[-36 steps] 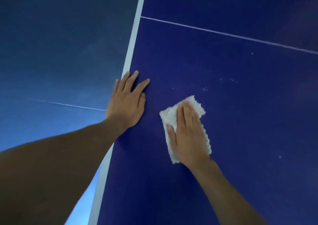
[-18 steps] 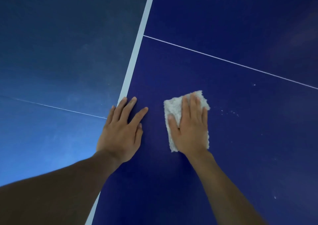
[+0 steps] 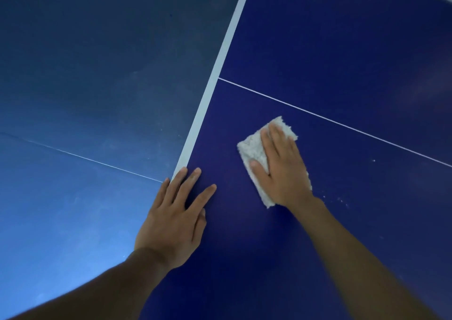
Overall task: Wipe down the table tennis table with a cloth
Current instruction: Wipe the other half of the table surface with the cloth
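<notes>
Both hands lie flat, fingers straight: right hand (image 3: pixel 281 170) presses cloth (image 3: pixel 254 153) onto table (image 3: pixel 342 50); left hand (image 3: pixel 173 217) rests beside its white edge (image 3: pixel 215 75).

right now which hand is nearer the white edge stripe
Left. The left hand rests across the white edge stripe; the right hand presses the cloth to its right.

No lettering, label, brand, number or sign is legible. The only marks on the table tennis table (image 3: pixel 342 38) are painted: a broad white edge band (image 3: pixel 221 58) running from 12 o'clock down toward 7 o'clock, and a thin white line (image 3: pixel 330 120) leaving that band toward 3 o'clock.
</notes>
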